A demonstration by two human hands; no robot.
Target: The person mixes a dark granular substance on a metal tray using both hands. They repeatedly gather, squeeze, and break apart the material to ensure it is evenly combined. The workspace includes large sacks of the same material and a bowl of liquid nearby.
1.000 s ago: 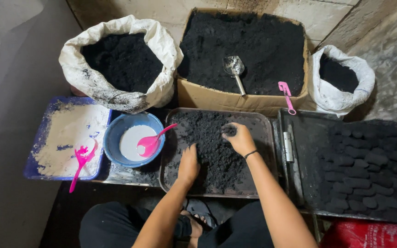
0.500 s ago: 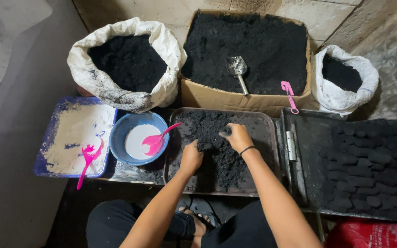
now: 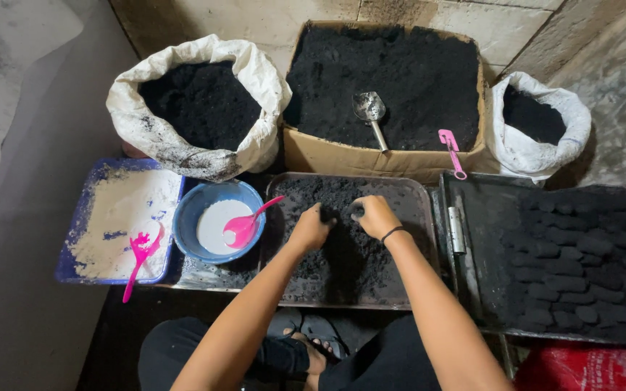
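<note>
A dark metal tray (image 3: 423,194) in front of me holds a heap of black powder (image 3: 342,250). My left hand (image 3: 311,226) rests on the powder at the tray's upper middle, fingers curled into it. My right hand (image 3: 374,216), with a black band at the wrist, sits just to its right, fingers bent and blackened, pressing into the same powder. The two hands are a few centimetres apart. Whether either hand grips a lump is hidden by the fingers.
A blue bowl (image 3: 191,206) of white liquid with a pink spoon (image 3: 244,224) stands at the left, beside a blue tray (image 3: 81,224) of pale powder with a pink fork. Two white sacks (image 3: 251,80) (image 3: 559,156), a cardboard box (image 3: 371,159) with a metal scoop (image 3: 369,112), black lumps on a tray (image 3: 581,261) at the right.
My left hand has moved up the tray from its lower middle to beside my right hand. My right hand has shifted slightly. The view has drifted a little.
</note>
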